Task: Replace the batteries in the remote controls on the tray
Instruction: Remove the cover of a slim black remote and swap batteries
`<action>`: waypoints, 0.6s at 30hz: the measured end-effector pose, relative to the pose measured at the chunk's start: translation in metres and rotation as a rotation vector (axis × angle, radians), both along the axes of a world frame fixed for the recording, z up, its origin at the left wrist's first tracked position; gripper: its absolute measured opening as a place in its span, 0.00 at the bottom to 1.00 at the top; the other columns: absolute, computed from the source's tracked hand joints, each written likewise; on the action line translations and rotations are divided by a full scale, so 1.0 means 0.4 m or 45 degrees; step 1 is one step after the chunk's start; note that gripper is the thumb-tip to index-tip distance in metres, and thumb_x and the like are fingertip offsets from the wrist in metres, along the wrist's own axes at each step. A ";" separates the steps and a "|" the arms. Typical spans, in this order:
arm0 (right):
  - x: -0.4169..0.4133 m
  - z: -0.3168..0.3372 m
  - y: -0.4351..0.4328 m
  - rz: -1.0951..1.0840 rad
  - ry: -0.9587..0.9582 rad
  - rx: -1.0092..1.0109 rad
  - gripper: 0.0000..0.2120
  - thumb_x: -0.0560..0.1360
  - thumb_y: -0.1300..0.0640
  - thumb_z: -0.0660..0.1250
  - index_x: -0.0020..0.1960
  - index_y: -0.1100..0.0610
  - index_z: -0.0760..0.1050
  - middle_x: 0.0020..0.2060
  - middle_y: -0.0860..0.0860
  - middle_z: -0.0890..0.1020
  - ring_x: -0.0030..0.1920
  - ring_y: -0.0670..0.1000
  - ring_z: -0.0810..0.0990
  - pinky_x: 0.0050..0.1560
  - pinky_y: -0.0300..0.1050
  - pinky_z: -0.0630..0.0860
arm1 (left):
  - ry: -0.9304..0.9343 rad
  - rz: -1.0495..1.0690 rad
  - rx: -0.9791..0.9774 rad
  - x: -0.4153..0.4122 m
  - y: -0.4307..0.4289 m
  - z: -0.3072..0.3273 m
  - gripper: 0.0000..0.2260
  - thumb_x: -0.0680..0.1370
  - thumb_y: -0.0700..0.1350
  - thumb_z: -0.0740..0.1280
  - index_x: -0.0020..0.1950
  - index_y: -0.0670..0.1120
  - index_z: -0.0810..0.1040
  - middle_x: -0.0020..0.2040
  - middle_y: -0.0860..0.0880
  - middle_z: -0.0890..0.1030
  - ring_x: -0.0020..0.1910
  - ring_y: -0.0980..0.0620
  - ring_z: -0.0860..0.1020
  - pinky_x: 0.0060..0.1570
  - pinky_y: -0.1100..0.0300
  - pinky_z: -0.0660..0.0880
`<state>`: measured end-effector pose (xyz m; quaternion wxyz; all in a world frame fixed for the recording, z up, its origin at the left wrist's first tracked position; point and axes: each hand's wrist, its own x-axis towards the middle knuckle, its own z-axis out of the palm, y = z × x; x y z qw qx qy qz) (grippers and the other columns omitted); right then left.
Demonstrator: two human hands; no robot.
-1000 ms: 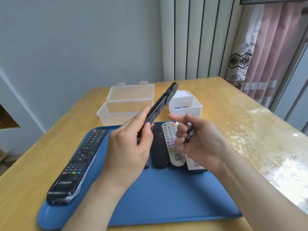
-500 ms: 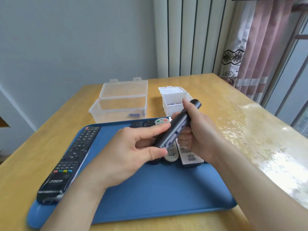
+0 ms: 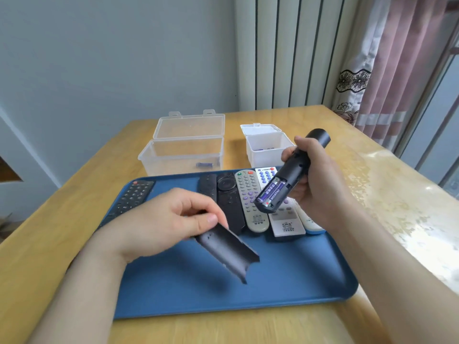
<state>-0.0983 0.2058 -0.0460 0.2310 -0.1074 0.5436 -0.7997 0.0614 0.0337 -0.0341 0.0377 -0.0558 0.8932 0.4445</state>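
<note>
My right hand (image 3: 318, 187) grips a black remote (image 3: 293, 170) held up over the tray, its back turned to me. Its battery bay is uncovered and shows purple batteries (image 3: 272, 192). My left hand (image 3: 164, 219) pinches the remote's black battery cover (image 3: 228, 249) above the blue tray (image 3: 248, 294). On the tray lie several other remotes: a long black one (image 3: 131, 197) at the left, two black ones (image 3: 227, 194), a grey one (image 3: 250, 199) and white ones (image 3: 285, 224), partly behind my right hand.
Behind the tray stand a clear lidded box (image 3: 183, 150) with one battery (image 3: 204, 165) inside and a small white box (image 3: 267, 147) holding batteries. The wooden table (image 3: 372, 194) ends near a curtain (image 3: 397, 70) at the right and a wall behind.
The battery cover has come off the black remote. My left hand moved down and left with the cover, and my right hand now holds the remote alone with the bay showing.
</note>
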 end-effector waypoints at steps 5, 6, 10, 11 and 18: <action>0.023 0.004 -0.014 0.097 0.034 -0.001 0.16 0.80 0.51 0.60 0.35 0.56 0.70 0.26 0.48 0.68 0.17 0.42 0.63 0.18 0.34 0.60 | 0.512 0.287 -0.213 -0.034 0.049 -0.015 0.09 0.77 0.42 0.69 0.46 0.56 0.84 0.44 0.56 0.81 0.44 0.55 0.79 0.47 0.62 0.75; 0.027 0.003 -0.016 0.109 0.040 0.000 0.16 0.80 0.51 0.60 0.35 0.56 0.70 0.26 0.48 0.68 0.18 0.43 0.63 0.18 0.34 0.60 | 0.640 0.374 -0.100 -0.037 0.062 -0.012 0.09 0.76 0.40 0.70 0.46 0.55 0.84 0.43 0.55 0.83 0.44 0.55 0.80 0.46 0.65 0.75; 0.035 -0.002 -0.025 0.102 0.037 -0.073 0.17 0.80 0.49 0.60 0.36 0.56 0.71 0.26 0.48 0.69 0.21 0.45 0.67 0.29 0.40 0.62 | 0.559 0.208 0.224 -0.040 0.111 -0.018 0.13 0.71 0.44 0.71 0.55 0.53 0.81 0.48 0.52 0.83 0.45 0.53 0.82 0.46 0.65 0.79; 0.035 -0.003 -0.027 0.093 0.045 -0.098 0.17 0.80 0.47 0.60 0.36 0.55 0.72 0.27 0.49 0.69 0.23 0.47 0.68 0.31 0.43 0.62 | 0.502 0.164 0.292 -0.042 0.115 -0.021 0.16 0.70 0.43 0.71 0.57 0.53 0.80 0.50 0.51 0.83 0.44 0.51 0.82 0.45 0.63 0.79; 0.080 -0.005 -0.050 0.289 0.152 -0.154 0.23 0.75 0.38 0.59 0.47 0.57 0.78 0.26 0.52 0.77 0.27 0.52 0.74 0.35 0.47 0.72 | 0.706 0.373 0.653 -0.062 0.135 -0.028 0.17 0.71 0.30 0.72 0.55 0.47 0.80 0.50 0.50 0.86 0.43 0.49 0.85 0.43 0.62 0.79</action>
